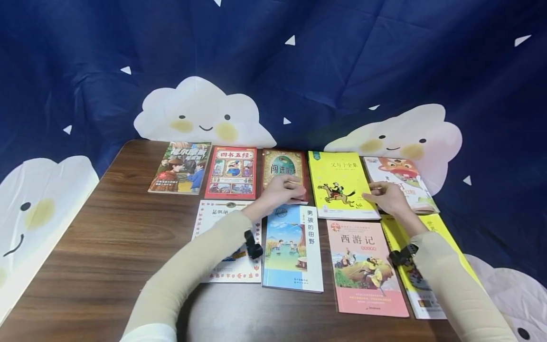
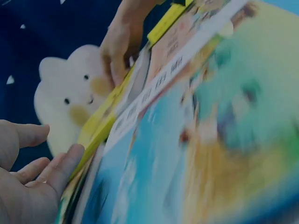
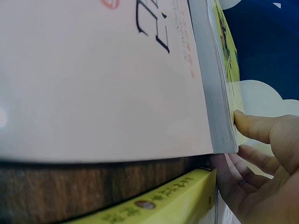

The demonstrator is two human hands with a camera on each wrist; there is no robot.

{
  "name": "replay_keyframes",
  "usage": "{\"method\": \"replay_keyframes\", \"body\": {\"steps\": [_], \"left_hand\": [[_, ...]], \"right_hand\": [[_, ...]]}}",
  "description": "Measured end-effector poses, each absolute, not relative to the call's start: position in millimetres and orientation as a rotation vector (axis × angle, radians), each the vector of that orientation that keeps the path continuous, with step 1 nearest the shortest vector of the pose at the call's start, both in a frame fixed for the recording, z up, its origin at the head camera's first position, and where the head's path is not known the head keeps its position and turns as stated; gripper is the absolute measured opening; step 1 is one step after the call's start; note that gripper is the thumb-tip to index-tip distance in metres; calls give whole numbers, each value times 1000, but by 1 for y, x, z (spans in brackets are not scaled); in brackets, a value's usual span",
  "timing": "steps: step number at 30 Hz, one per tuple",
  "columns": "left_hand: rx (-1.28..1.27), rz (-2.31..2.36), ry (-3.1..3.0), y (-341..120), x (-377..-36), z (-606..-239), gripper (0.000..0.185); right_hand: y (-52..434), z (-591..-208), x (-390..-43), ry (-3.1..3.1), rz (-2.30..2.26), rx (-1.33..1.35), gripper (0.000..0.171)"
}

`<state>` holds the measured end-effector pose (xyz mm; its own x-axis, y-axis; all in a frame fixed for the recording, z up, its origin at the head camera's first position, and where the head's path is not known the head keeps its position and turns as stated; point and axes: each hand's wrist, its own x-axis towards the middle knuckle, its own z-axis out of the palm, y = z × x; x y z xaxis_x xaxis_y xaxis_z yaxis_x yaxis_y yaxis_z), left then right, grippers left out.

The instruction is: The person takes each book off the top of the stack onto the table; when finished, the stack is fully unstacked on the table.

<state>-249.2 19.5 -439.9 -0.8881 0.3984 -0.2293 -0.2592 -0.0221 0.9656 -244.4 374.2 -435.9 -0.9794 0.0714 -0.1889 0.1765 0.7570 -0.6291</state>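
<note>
Lying in two rows on the wooden table (image 1: 107, 247) are nine books. Left hand (image 1: 279, 191) rests on the lower edge of the green book (image 1: 284, 167), third in the back row, fingers curled at its right corner, thumb apart. Right hand (image 1: 386, 197) touches the lower right corner of the yellow book (image 1: 339, 183), fingers loosely bent; whether they pinch it I cannot tell. Just beside lies the bear book (image 1: 401, 183).

A staged indoor set, child-themed rather than any clear home or shop. A dark blue cloth backdrop (image 1: 342, 71) printed with smiling white clouds (image 1: 201, 114) fills the upper frame and drapes both sides. Below, a wood-grain bench (image 1: 115, 237) carries children's picture books (image 1: 232, 172) laid flat in two rows.
</note>
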Motion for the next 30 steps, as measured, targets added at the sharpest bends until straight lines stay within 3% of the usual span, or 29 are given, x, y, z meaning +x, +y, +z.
{"method": "replay_keyframes", "body": {"steps": [7, 18, 30], "left_hand": [[116, 1896, 1845, 51, -250, -444, 56], [83, 1781, 1879, 64, -259, -434, 65], [-15, 1889, 1886, 68, -263, -444, 57]], "right_hand": [[374, -437, -246, 2787, -1032, 195, 62], [376, -437, -246, 2788, -1045, 196, 63], [377, -439, -247, 2795, -1037, 195, 63]]}}
